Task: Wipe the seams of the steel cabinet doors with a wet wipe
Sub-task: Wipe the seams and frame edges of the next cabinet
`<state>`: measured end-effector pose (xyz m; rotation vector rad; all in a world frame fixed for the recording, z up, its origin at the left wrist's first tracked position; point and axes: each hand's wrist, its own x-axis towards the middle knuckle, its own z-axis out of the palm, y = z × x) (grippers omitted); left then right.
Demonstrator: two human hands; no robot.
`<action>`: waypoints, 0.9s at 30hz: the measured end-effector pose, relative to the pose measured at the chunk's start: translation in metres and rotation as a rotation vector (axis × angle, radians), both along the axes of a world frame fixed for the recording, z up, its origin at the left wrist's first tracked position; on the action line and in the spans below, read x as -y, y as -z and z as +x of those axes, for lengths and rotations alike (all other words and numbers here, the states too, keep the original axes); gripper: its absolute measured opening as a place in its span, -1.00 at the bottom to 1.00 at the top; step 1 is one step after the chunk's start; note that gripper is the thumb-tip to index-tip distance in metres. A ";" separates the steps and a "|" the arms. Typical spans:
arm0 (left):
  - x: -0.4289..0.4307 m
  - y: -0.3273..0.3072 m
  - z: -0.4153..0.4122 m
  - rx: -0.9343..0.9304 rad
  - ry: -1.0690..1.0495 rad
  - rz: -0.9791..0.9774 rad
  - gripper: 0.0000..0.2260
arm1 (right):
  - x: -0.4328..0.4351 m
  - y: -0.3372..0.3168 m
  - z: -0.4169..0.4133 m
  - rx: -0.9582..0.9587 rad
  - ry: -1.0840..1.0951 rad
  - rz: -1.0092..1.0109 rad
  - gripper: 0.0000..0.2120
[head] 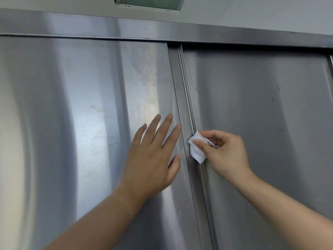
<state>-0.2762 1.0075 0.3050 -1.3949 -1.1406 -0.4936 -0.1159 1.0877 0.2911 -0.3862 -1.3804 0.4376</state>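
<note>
Two brushed steel cabinet doors fill the view: a left door (81,114) and a right door (261,114). Between them runs a vertical seam (187,91) with a narrow raised strip. My right hand (223,152) pinches a folded white wet wipe (197,150) and holds it against the seam at mid height. My left hand (153,157) lies flat on the left door with straight, spread fingers, its fingertips close to the seam's left edge.
A steel top rail (162,31) runs across above the doors, with a dark gap under it on the right. Above is a pale wall with a framed greenish panel (149,1). Another seam (331,64) shows at the far right edge.
</note>
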 end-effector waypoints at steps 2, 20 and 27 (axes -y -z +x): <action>0.003 -0.005 -0.009 -0.046 -0.025 -0.017 -0.46 | -0.001 -0.005 0.000 0.003 0.010 0.009 -0.77; 0.004 0.000 -0.007 -0.068 0.077 0.030 -0.54 | 0.005 0.061 -0.018 -0.167 0.084 0.057 -0.74; 0.006 0.000 -0.006 -0.065 0.091 0.013 -0.55 | 0.005 0.035 -0.016 -0.185 0.084 -0.006 -0.72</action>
